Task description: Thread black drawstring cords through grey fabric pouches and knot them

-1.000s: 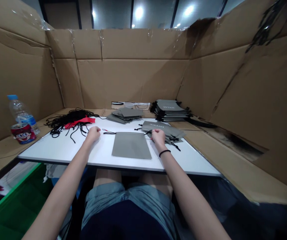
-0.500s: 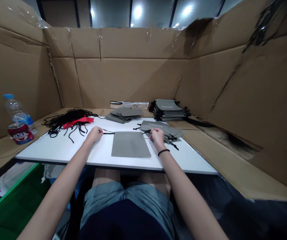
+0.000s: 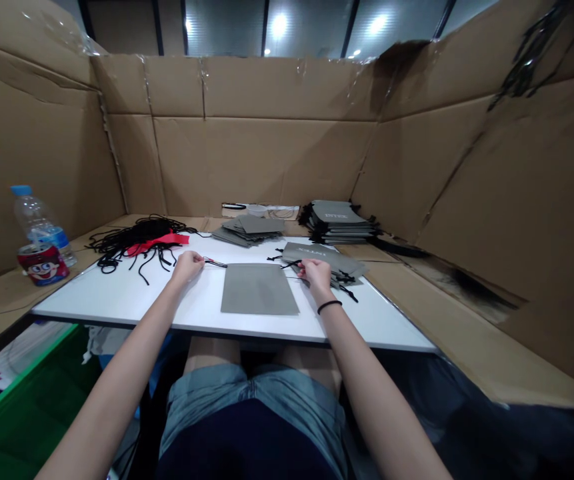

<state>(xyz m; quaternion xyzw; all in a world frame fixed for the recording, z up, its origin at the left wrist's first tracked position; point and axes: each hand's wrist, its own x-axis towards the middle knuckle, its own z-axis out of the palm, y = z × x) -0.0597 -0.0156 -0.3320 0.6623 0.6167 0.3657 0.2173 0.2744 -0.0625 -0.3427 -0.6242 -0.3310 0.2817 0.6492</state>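
A grey drawstring bag lies flat on the white tabletop between my hands. My left hand is closed in a pinch on the black drawstring leaving the bag's upper left corner. At the upper right, my right hand pinches the cord end on that side. Under and behind my right hand lie several finished-looking grey bags with knotted black cords and printed letters. A thin line shows near the right fingers; what it belongs to is unclear.
Black cords lie heaped around a red strip at the left. Loose grey bags and a neat stack sit at the back. A bottle and a red can stand far left. Cardboard walls enclose the table.
The bag has shifted slightly left between my hands, and the left-hand cord looks a little slacker. Both hands keep their pinch.
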